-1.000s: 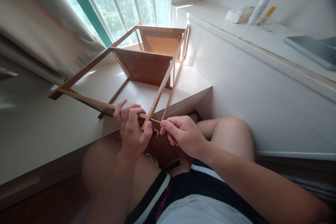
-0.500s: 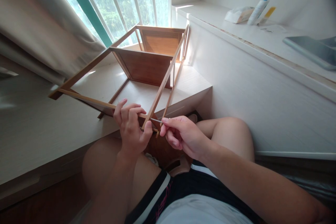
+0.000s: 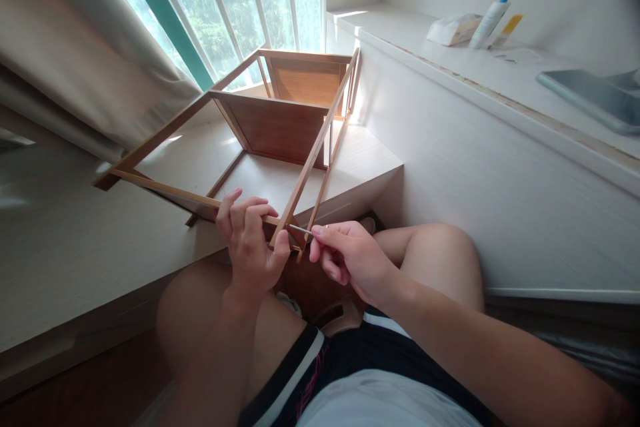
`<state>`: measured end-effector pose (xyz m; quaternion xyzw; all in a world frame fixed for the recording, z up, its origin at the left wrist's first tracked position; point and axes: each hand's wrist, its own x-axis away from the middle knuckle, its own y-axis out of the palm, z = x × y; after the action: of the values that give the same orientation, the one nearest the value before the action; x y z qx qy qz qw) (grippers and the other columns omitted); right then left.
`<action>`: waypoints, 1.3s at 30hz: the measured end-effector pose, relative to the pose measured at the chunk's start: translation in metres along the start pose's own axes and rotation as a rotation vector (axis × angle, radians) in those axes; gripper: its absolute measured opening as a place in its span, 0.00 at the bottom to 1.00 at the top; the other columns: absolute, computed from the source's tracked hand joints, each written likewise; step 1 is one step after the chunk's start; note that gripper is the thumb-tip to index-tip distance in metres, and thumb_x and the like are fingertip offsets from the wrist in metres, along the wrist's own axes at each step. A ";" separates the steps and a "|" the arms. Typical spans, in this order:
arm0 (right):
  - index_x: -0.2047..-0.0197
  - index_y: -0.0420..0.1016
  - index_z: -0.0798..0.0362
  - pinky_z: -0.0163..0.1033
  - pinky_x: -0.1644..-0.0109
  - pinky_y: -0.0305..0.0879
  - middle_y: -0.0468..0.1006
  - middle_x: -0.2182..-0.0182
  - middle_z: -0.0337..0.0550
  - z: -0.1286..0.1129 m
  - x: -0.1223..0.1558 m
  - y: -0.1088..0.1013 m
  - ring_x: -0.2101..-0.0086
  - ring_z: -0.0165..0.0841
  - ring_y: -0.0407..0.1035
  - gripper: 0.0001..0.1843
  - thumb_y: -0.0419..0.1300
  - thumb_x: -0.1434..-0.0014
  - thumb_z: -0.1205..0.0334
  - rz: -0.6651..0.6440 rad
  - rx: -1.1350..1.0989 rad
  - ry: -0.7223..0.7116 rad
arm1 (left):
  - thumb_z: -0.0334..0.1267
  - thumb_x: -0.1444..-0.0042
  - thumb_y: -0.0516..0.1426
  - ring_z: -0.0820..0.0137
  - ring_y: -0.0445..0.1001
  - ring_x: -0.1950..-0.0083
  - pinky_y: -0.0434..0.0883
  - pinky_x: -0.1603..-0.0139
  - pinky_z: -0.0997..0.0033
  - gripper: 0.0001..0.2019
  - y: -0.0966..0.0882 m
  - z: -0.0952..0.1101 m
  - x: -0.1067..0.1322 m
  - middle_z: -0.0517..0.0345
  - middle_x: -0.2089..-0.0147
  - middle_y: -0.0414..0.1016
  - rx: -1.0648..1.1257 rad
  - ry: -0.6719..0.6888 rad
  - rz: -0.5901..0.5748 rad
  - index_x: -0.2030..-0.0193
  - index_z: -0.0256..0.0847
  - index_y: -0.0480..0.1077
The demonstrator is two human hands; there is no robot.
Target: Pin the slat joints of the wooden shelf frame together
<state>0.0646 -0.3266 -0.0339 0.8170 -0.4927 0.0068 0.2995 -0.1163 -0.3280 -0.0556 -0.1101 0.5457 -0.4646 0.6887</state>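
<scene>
The wooden rack [image 3: 280, 130] lies tipped on its side on the white ledge [image 3: 370, 153], its corner nearest you jutting past the ledge's near edge.
Your left hand [image 3: 253, 237] grips that end, fingers curled over the near bar and thumb by the corner; your right hand [image 3: 350, 257], just beside the corner, pinches a thin metal rod [image 3: 300, 230] that reaches the corner post. Beyond the ledge's right side, a tube [image 3: 489, 25] stands on a higher counter [image 3: 400, 27].
</scene>
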 end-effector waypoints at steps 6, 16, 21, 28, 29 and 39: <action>0.74 0.73 0.57 0.28 0.83 0.47 0.64 0.90 0.33 0.002 -0.001 0.001 0.88 0.22 0.53 0.22 0.55 0.35 0.50 -0.003 0.130 -0.067 | 0.42 0.44 0.53 0.50 0.53 0.32 0.53 0.32 0.46 0.09 0.000 -0.001 0.001 0.44 0.50 0.68 0.004 -0.002 0.003 0.59 0.41 0.65; 0.72 0.72 0.55 0.30 0.76 0.53 0.66 0.86 0.34 -0.005 0.003 -0.002 0.82 0.24 0.58 0.22 0.53 0.33 0.49 0.019 0.456 -0.200 | 0.40 0.46 0.54 0.50 0.54 0.33 0.53 0.32 0.46 0.09 -0.001 0.000 0.000 0.44 0.50 0.68 0.013 -0.008 -0.003 0.59 0.41 0.65; 0.71 0.72 0.54 0.33 0.69 0.54 0.72 0.79 0.37 -0.012 0.008 -0.004 0.76 0.26 0.64 0.19 0.52 0.31 0.53 0.070 0.964 -0.412 | 0.40 0.46 0.54 0.50 0.53 0.32 0.53 0.32 0.46 0.09 -0.001 0.000 0.000 0.45 0.50 0.68 0.013 -0.014 -0.010 0.59 0.42 0.65; 0.73 0.65 0.53 0.34 0.67 0.51 0.73 0.76 0.38 -0.010 0.007 -0.006 0.74 0.28 0.64 0.20 0.49 0.30 0.54 0.112 1.289 -0.500 | 0.40 0.46 0.54 0.50 0.53 0.31 0.53 0.32 0.46 0.09 -0.002 0.002 0.000 0.44 0.50 0.68 0.018 -0.014 -0.012 0.59 0.42 0.65; 0.73 0.64 0.53 0.34 0.67 0.51 0.72 0.76 0.38 -0.010 0.007 -0.006 0.74 0.27 0.63 0.20 0.49 0.30 0.54 0.117 1.304 -0.507 | 0.40 0.46 0.54 0.50 0.53 0.31 0.53 0.32 0.46 0.09 -0.002 0.002 0.000 0.44 0.50 0.68 0.019 -0.014 -0.012 0.59 0.42 0.65; 0.73 0.63 0.52 0.34 0.68 0.50 0.71 0.77 0.39 -0.012 0.008 -0.007 0.75 0.28 0.62 0.21 0.48 0.30 0.53 0.110 1.310 -0.520 | 0.41 0.45 0.54 0.50 0.52 0.31 0.53 0.32 0.46 0.09 -0.002 0.002 0.001 0.46 0.49 0.68 0.005 -0.023 -0.025 0.58 0.42 0.64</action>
<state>0.0776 -0.3249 -0.0251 0.7783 -0.4831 0.1219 -0.3821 -0.1162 -0.3304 -0.0541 -0.1206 0.5353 -0.4732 0.6892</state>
